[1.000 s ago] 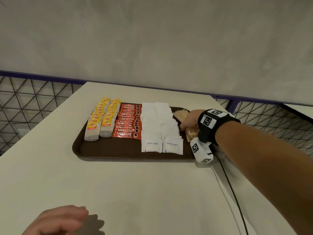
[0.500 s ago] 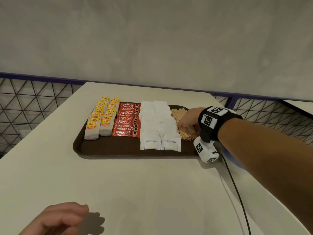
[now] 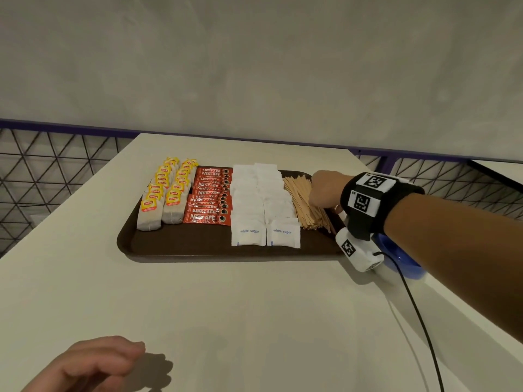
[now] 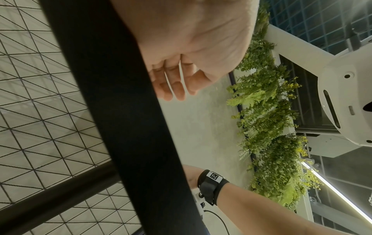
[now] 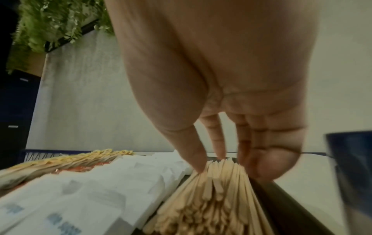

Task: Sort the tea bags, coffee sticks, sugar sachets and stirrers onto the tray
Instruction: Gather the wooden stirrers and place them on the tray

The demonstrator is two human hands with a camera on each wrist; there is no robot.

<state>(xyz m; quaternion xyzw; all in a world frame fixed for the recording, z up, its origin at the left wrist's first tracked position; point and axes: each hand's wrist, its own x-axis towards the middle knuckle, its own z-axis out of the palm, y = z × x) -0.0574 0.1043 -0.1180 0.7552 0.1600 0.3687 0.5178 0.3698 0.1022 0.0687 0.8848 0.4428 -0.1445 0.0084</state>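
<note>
A brown tray [image 3: 181, 247] holds rows of yellow-tagged tea bags [image 3: 167, 193], red coffee sticks [image 3: 209, 199], white sugar sachets [image 3: 254, 205] and a pile of wooden stirrers [image 3: 304, 205] at its right end. My right hand [image 3: 319, 206] reaches down onto the pile's right side. In the right wrist view the thumb [image 5: 197, 165] presses the left flank of the stirrers [image 5: 217, 198] and the other fingers curl round the right flank, squeezing the bundle. My left hand [image 3: 107, 360] hovers at the table's near edge, fingers [image 4: 177, 89] loosely bent, holding nothing.
A blue bowl [image 3: 402, 258] sits on the table just right of the tray, under my right wrist; it also shows in the right wrist view [image 5: 350, 174]. A black cable [image 3: 418, 321] trails from the wrist camera. Wire-mesh railing [image 3: 42, 179] flanks the white table; a grey wall stands behind.
My right hand has shifted from over the stirrers' near end to the pile's right side, uncovering most of the pile. The left hand has barely moved.
</note>
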